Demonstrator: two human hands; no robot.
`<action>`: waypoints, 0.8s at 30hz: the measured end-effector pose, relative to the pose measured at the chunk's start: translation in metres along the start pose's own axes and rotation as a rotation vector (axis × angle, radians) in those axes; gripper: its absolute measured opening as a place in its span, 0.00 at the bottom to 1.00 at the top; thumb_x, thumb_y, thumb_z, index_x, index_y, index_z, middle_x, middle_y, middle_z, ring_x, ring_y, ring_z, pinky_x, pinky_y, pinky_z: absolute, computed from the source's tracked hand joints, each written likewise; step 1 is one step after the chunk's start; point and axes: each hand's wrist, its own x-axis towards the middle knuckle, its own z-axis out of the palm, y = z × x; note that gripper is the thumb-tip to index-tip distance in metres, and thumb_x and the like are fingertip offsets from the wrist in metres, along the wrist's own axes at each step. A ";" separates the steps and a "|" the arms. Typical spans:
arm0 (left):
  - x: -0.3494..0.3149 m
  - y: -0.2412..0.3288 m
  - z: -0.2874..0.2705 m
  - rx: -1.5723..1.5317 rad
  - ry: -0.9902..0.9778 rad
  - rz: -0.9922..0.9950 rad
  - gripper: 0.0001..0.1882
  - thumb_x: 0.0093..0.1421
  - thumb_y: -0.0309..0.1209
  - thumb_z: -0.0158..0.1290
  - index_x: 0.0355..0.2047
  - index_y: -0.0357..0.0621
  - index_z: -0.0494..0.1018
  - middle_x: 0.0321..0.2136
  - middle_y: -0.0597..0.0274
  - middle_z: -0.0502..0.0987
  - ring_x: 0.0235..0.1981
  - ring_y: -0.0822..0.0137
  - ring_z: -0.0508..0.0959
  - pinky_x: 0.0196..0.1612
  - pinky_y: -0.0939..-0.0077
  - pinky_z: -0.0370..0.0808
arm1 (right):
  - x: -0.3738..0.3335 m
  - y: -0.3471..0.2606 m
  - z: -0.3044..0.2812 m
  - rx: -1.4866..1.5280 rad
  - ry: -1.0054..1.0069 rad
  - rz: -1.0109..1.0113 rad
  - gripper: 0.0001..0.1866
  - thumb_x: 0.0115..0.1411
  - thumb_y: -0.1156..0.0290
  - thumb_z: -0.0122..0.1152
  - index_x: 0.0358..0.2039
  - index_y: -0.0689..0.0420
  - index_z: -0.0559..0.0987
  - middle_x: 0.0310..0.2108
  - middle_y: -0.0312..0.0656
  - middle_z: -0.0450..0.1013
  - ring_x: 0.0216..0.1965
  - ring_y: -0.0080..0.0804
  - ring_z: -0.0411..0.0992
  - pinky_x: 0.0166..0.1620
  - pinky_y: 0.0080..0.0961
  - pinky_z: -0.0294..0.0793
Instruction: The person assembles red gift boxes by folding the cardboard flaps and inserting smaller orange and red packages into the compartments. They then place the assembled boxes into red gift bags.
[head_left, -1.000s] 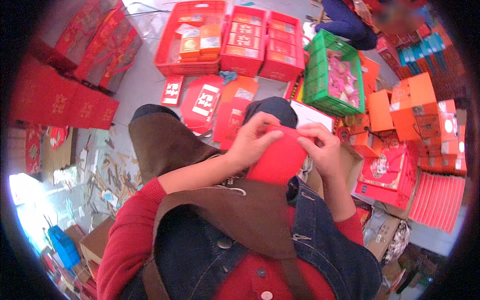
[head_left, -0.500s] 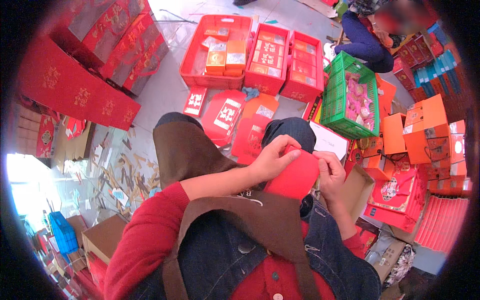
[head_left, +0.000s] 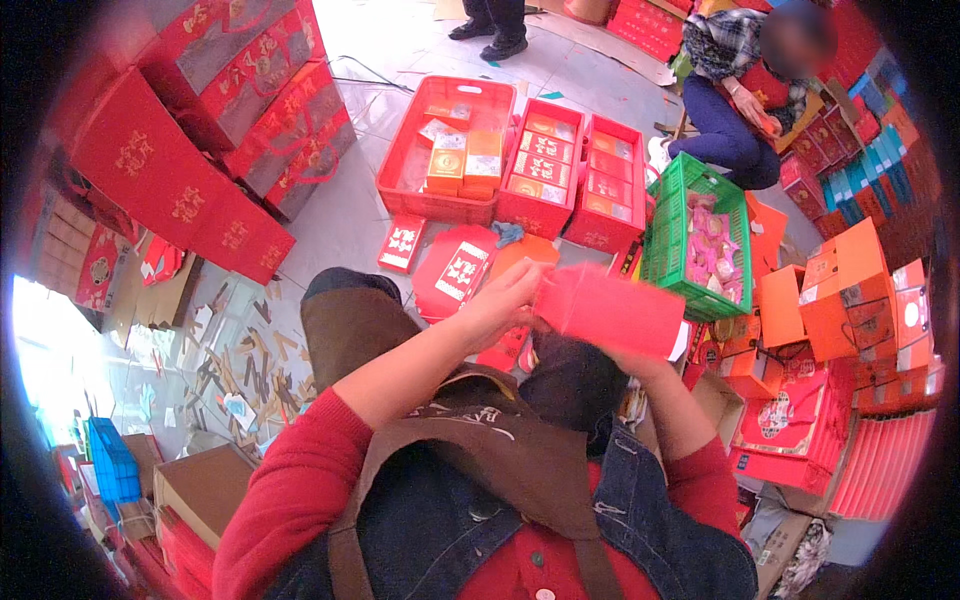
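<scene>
Holding a flat red carton (head_left: 612, 312) at chest height, the left hand (head_left: 500, 300) pinches its near end while the right hand (head_left: 630, 362) supports it underneath, likely for folding; green crate (head_left: 672, 232) beyond.

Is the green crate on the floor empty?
No, the green crate holds pink and yellowish packets, visible through its open top beside the red box gripped by the left hand.

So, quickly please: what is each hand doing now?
Left hand: closed on the end of the flat red paper box.
Right hand: mostly hidden under that box, supporting it.
</scene>
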 end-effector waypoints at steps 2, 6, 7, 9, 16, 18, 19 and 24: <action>-0.011 -0.005 -0.020 0.045 -0.018 0.104 0.27 0.60 0.40 0.52 0.55 0.43 0.60 0.49 0.58 0.69 0.47 0.65 0.72 0.46 0.67 0.72 | 0.005 -0.030 0.032 0.048 -0.002 0.116 0.34 0.45 0.71 0.71 0.52 0.61 0.66 0.50 0.41 0.69 0.51 0.32 0.68 0.55 0.32 0.66; -0.017 0.006 -0.042 0.181 0.004 0.145 0.32 0.54 0.31 0.60 0.56 0.38 0.59 0.48 0.56 0.71 0.49 0.66 0.71 0.50 0.70 0.70 | 0.025 -0.009 0.063 0.596 0.151 0.260 0.29 0.48 0.73 0.67 0.51 0.59 0.69 0.46 0.40 0.71 0.47 0.32 0.70 0.51 0.32 0.69; -0.016 0.009 -0.044 0.198 0.037 0.123 0.31 0.54 0.30 0.60 0.55 0.37 0.59 0.47 0.56 0.72 0.48 0.66 0.72 0.49 0.70 0.71 | 0.031 -0.007 0.065 0.645 0.099 0.347 0.27 0.50 0.72 0.66 0.50 0.60 0.69 0.44 0.41 0.72 0.47 0.31 0.71 0.50 0.31 0.69; -0.013 0.008 -0.056 0.196 0.141 0.063 0.29 0.54 0.28 0.59 0.54 0.35 0.62 0.45 0.57 0.73 0.46 0.67 0.73 0.49 0.71 0.71 | 0.044 0.007 0.075 0.696 0.035 0.514 0.26 0.51 0.70 0.65 0.50 0.61 0.69 0.43 0.42 0.72 0.46 0.32 0.71 0.50 0.30 0.70; 0.029 -0.012 -0.108 -0.175 0.381 -0.088 0.20 0.56 0.26 0.55 0.49 0.35 0.67 0.42 0.58 0.75 0.43 0.68 0.76 0.47 0.70 0.74 | 0.131 0.064 0.069 0.747 0.054 0.641 0.27 0.54 0.73 0.62 0.53 0.63 0.64 0.49 0.43 0.69 0.48 0.32 0.70 0.53 0.33 0.69; 0.053 -0.012 -0.116 -0.255 0.395 -0.111 0.20 0.57 0.26 0.54 0.50 0.35 0.66 0.42 0.58 0.75 0.43 0.66 0.76 0.47 0.70 0.74 | 0.162 0.079 0.058 0.777 -0.028 0.671 0.27 0.54 0.73 0.62 0.53 0.63 0.64 0.49 0.42 0.69 0.48 0.31 0.70 0.52 0.32 0.69; 0.067 -0.013 -0.120 -0.253 0.398 -0.124 0.23 0.57 0.27 0.55 0.52 0.35 0.64 0.44 0.57 0.74 0.44 0.66 0.75 0.47 0.70 0.74 | 0.173 0.091 0.058 0.720 -0.004 0.644 0.28 0.53 0.74 0.63 0.53 0.61 0.64 0.49 0.42 0.69 0.48 0.31 0.70 0.51 0.31 0.71; 0.155 -0.013 -0.139 -0.147 0.496 -0.128 0.36 0.56 0.29 0.57 0.60 0.33 0.51 0.55 0.52 0.63 0.51 0.65 0.70 0.48 0.69 0.73 | 0.262 0.147 -0.016 0.523 0.121 0.511 0.27 0.47 0.79 0.64 0.50 0.60 0.68 0.43 0.41 0.72 0.44 0.32 0.72 0.50 0.31 0.71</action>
